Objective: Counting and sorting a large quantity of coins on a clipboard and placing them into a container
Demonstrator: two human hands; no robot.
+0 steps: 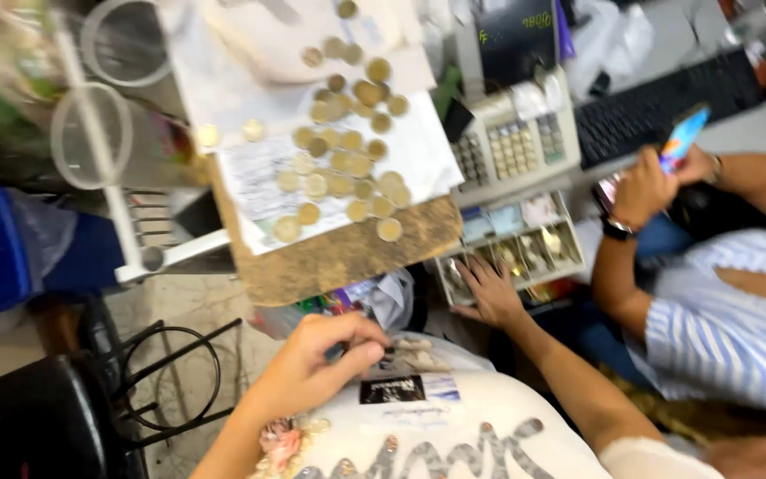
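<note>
Below roughly thirty coins (pixel 340 160), left hand (pixel 312 368) fingers pinched together, right hand (pixel 487 291) fingers spread.

A worn grey concrete floor (pixel 188 319) lies below a chipped brown table (pixel 347 253). A black chair (pixel 37 417) with wire frame stands at lower left.

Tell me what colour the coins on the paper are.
The coins are gold-coloured, spread across white paper; the head view shows them.

Coins (pixel 339 164) crowd our board (pixel 347 257); the till (pixel 511 146) and a neighbour's arm (pixel 613 275) hem the drawer (pixel 516 253), open only toward us.
</note>
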